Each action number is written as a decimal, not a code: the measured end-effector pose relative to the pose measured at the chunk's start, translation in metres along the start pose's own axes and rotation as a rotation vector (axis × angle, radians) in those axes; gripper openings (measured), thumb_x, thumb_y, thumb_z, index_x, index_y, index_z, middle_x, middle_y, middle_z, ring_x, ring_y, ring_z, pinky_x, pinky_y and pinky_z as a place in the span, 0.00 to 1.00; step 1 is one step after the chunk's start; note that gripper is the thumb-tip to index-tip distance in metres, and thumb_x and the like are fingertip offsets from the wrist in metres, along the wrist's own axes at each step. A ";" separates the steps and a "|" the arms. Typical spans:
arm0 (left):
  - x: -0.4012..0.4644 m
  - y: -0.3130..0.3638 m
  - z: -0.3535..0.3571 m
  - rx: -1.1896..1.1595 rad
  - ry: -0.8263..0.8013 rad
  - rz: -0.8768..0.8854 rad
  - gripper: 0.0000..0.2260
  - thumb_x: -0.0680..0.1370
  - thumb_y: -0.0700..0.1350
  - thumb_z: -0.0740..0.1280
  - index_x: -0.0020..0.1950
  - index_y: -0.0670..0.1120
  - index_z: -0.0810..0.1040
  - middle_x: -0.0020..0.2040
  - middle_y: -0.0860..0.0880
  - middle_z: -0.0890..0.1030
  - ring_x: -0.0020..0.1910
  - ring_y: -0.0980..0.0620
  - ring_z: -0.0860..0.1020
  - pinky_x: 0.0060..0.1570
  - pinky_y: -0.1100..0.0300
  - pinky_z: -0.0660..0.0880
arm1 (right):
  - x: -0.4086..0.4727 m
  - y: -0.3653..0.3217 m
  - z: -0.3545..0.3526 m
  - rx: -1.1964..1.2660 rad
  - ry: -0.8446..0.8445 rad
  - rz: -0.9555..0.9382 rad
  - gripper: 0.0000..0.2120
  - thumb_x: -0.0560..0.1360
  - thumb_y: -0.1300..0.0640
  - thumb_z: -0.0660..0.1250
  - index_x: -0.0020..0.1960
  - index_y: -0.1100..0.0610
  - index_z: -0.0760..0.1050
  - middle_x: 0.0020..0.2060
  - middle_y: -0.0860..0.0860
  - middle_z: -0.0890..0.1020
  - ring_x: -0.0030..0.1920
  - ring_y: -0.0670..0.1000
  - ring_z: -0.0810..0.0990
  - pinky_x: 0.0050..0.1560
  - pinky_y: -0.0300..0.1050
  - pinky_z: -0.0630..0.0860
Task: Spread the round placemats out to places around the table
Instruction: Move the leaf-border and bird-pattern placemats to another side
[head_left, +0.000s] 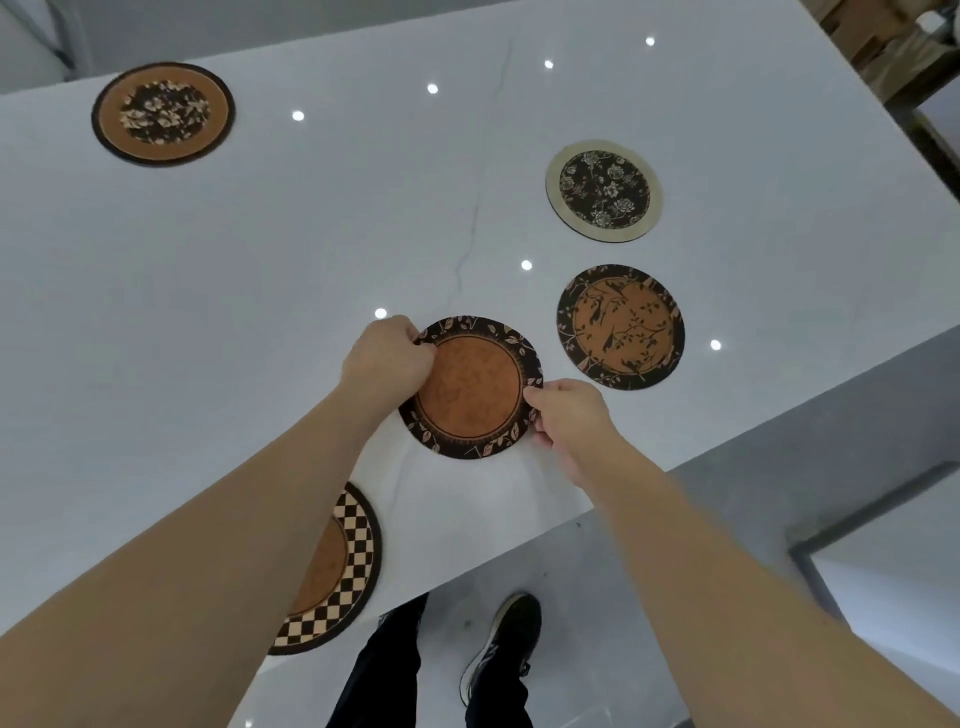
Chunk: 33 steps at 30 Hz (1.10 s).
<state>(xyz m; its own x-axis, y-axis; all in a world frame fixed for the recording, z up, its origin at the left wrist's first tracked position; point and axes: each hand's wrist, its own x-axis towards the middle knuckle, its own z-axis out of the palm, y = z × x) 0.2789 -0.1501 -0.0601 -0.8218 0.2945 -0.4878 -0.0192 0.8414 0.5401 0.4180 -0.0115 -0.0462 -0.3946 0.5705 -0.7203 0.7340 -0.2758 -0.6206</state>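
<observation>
A round placemat (470, 387) with an orange centre and dark leaf-patterned border lies near the white counter's (260, 291) near edge, pinched at opposite rims by the left hand (387, 358) and right hand (569, 418). Just right of it lies a bird-patterned mat (621, 327).

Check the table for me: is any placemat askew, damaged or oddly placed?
The checkered placemat near the table's front edge looks to overhang it slightly, though the left arm hides part of it. The other mats lie flat and undamaged; both hands hold the leaf-bordered placemat.
</observation>
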 end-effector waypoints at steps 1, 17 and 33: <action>-0.003 0.002 0.001 -0.053 -0.001 0.018 0.06 0.76 0.47 0.65 0.44 0.45 0.76 0.41 0.48 0.78 0.40 0.48 0.77 0.36 0.58 0.71 | 0.002 0.000 -0.007 -0.028 -0.011 -0.026 0.10 0.74 0.60 0.67 0.35 0.57 0.70 0.32 0.55 0.76 0.34 0.53 0.74 0.40 0.50 0.73; -0.038 0.165 0.105 -0.306 -0.037 0.177 0.08 0.76 0.46 0.68 0.41 0.43 0.77 0.35 0.50 0.77 0.34 0.53 0.75 0.35 0.59 0.72 | 0.051 -0.028 -0.218 -0.020 0.117 -0.124 0.08 0.78 0.63 0.62 0.40 0.59 0.74 0.43 0.60 0.82 0.41 0.55 0.81 0.37 0.48 0.81; 0.007 0.309 0.211 -0.228 -0.072 0.165 0.08 0.77 0.48 0.68 0.42 0.44 0.78 0.35 0.51 0.78 0.34 0.53 0.75 0.33 0.61 0.70 | 0.170 -0.044 -0.369 -0.136 0.118 -0.146 0.10 0.76 0.62 0.64 0.36 0.59 0.73 0.37 0.58 0.80 0.38 0.57 0.80 0.44 0.55 0.82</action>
<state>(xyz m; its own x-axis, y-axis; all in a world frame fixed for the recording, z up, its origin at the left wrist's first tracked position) 0.3873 0.2070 -0.0411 -0.7821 0.4569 -0.4237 -0.0231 0.6582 0.7525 0.5229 0.3833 -0.0270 -0.4407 0.6858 -0.5793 0.7447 -0.0809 -0.6624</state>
